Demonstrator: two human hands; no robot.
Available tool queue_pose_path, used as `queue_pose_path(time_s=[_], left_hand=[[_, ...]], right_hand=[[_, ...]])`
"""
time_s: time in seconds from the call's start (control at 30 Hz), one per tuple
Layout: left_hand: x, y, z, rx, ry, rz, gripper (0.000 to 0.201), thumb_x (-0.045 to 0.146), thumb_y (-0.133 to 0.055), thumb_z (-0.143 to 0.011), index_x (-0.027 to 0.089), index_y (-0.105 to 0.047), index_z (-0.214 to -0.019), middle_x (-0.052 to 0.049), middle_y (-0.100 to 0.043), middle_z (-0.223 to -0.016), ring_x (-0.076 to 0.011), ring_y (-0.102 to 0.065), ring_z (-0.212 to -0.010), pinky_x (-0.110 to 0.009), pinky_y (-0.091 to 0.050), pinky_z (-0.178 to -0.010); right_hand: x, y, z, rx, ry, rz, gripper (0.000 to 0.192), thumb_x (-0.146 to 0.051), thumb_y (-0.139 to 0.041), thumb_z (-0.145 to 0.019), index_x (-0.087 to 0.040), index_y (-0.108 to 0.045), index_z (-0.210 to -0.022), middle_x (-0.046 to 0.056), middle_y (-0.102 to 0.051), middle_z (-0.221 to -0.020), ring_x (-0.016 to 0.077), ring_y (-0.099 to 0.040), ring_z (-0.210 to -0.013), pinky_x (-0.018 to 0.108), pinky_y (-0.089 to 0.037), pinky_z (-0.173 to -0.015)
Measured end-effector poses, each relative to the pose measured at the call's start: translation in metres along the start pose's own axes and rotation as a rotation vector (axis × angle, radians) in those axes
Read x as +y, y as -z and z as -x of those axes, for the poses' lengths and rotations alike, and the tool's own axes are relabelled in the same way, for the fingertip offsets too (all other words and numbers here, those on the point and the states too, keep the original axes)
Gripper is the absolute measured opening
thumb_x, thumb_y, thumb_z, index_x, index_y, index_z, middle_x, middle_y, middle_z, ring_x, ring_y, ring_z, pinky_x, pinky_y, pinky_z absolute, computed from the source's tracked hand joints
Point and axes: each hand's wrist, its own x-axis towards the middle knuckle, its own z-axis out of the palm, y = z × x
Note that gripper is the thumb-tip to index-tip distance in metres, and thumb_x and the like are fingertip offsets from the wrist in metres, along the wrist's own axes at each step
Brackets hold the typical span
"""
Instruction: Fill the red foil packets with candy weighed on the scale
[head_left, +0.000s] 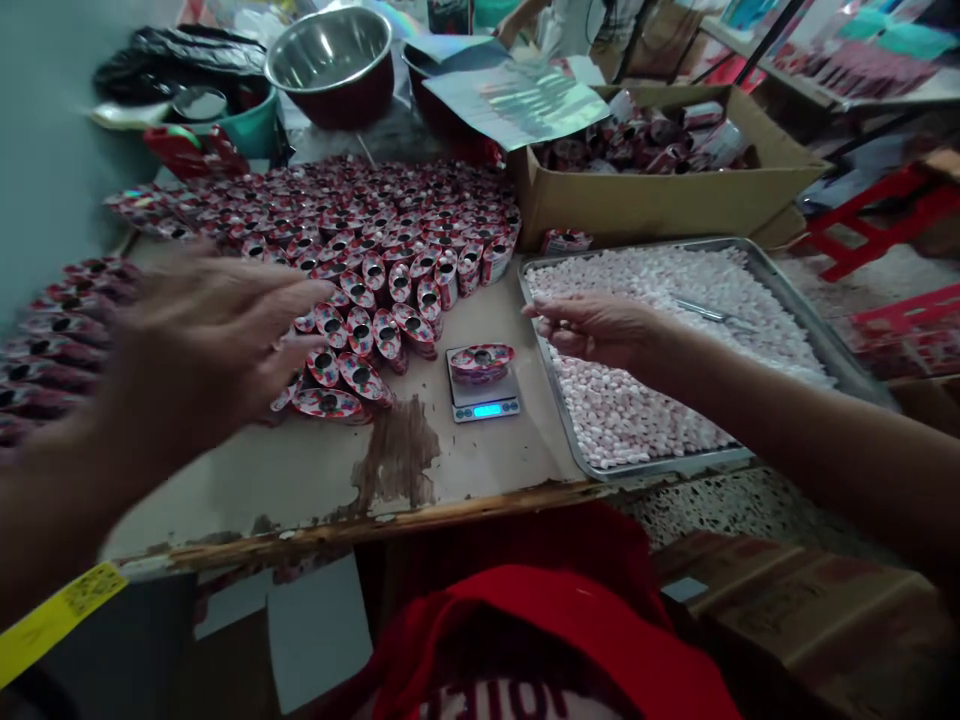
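On a small digital scale with a lit blue display stands one red-and-white printed packet. My left hand, slightly blurred, hovers above the left side of the table with thumb and fingers apart and nothing visible in it. Under and beyond it stand many similar upright packets with open tops, packed close together. My right hand is over the left edge of a metal tray full of small pale pink-white pellets. Its fingertips are pinched together; what lies between them is too small to make out.
A metal scoop or tongs lies on the pellets. Behind the tray stands a cardboard box of packets, with shiny sheets beside it. A steel bowl is at the back. The worn wooden table edge runs in front.
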Motion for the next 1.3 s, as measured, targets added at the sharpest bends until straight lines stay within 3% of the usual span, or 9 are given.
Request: queue_pose_path(time_s=[0.17, 0.37, 0.57, 0.73, 0.8, 0.87, 1.0, 1.17, 1.3], left_hand=[[0.059, -0.082, -0.008, -0.090, 0.115, 0.237, 0.060, 0.030, -0.083, -0.090, 0.030, -0.061, -0.146, -0.008, -0.073, -0.137, -0.0302, -0.069, -0.127, -0.049, -0.057, -0.112], [0.067, -0.169, -0.015, -0.062, 0.371, 0.592, 0.082, 0.019, -0.097, -0.068, 0.020, -0.061, -0.142, -0.013, -0.072, -0.134, -0.0292, -0.071, -0.121, -0.045, -0.060, -0.104], [0.084, -0.199, -0.020, -0.028, 0.443, 0.784, 0.037, 0.032, -0.092, -0.080, 0.022, -0.076, -0.112, -0.002, -0.078, -0.102, -0.0221, -0.075, -0.094, -0.034, -0.060, -0.087], [0.098, -0.190, -0.071, 0.329, -0.072, 0.464, 0.026, 0.016, -0.083, -0.088, 0.023, -0.077, -0.112, -0.004, -0.076, -0.108, -0.0223, -0.069, -0.104, -0.037, -0.055, -0.097], [0.110, -0.181, -0.102, 0.472, -0.286, 0.319, 0.025, 0.013, -0.078, -0.093, 0.024, -0.078, -0.114, -0.005, -0.077, -0.110, -0.0233, -0.067, -0.108, -0.039, -0.053, -0.102], [0.127, -0.173, -0.131, 0.547, -0.467, 0.223, 0.024, 0.014, -0.073, -0.098, 0.026, -0.077, -0.119, -0.006, -0.076, -0.114, -0.0242, -0.064, -0.113, -0.040, -0.051, -0.105], [0.156, -0.183, -0.167, 0.522, -0.639, 0.116, 0.022, 0.019, -0.067, -0.103, 0.027, -0.078, -0.121, -0.006, -0.077, -0.116, -0.0260, -0.063, -0.116, -0.040, -0.051, -0.105], [0.171, -0.213, -0.173, 0.515, -0.524, 0.139, 0.018, 0.017, -0.069, -0.100, 0.022, -0.080, -0.114, -0.009, -0.077, -0.110, -0.0268, -0.062, -0.106, -0.040, -0.053, -0.096], [0.172, -0.207, -0.168, 0.538, -0.528, 0.117, 0.025, 0.015, -0.067, -0.101, 0.028, -0.080, -0.118, -0.007, -0.077, -0.112, -0.0270, -0.062, -0.113, -0.042, -0.051, -0.103]], right_hand=[[-0.007, -0.006, -0.009, -0.110, -0.008, -0.030, 0.020, 0.002, -0.074, -0.089, -0.017, -0.075, -0.083, 0.006, -0.073, -0.083, 0.0131, -0.069, -0.074, 0.022, -0.062, -0.067], [-0.007, -0.004, -0.024, -0.296, 0.033, -0.049, 0.015, -0.001, -0.076, -0.080, -0.016, -0.077, -0.081, 0.008, -0.075, -0.079, 0.0129, -0.067, -0.069, 0.020, -0.060, -0.063], [-0.020, 0.049, -0.011, -0.100, 0.373, 0.170, 0.012, -0.024, -0.083, -0.080, -0.020, -0.082, -0.092, 0.004, -0.072, -0.077, 0.0158, -0.064, -0.067, 0.031, -0.059, -0.070], [-0.010, 0.096, 0.011, 0.309, 0.718, 0.648, 0.021, -0.033, -0.089, -0.076, -0.023, -0.082, -0.093, 0.011, -0.078, -0.116, 0.0329, -0.068, -0.120, 0.052, -0.052, -0.111], [0.000, 0.095, 0.017, 0.372, 0.677, 0.332, 0.021, -0.035, -0.084, -0.086, -0.023, -0.078, -0.103, 0.011, -0.077, -0.120, 0.0295, -0.068, -0.122, 0.050, -0.052, -0.112], [0.008, 0.084, 0.018, 0.280, 0.477, -0.166, 0.015, -0.036, -0.066, -0.103, -0.022, -0.072, -0.107, 0.010, -0.076, -0.111, 0.0244, -0.073, -0.108, 0.045, -0.058, -0.105], [0.016, 0.061, 0.013, 0.091, 0.160, -0.855, 0.038, -0.038, -0.032, -0.117, -0.020, -0.063, -0.103, 0.012, -0.073, -0.099, 0.0232, -0.073, -0.089, 0.038, -0.065, -0.081], [0.016, 0.052, 0.003, 0.175, 0.099, -1.197, 0.033, -0.030, -0.033, -0.116, -0.018, -0.060, -0.101, 0.008, -0.068, -0.085, 0.0194, -0.068, -0.076, 0.028, -0.062, -0.067], [0.017, 0.053, -0.002, 0.177, 0.063, -1.247, 0.036, -0.029, -0.029, -0.116, -0.015, -0.063, -0.119, 0.009, -0.071, -0.092, 0.0207, -0.070, -0.079, 0.030, -0.063, -0.067]])
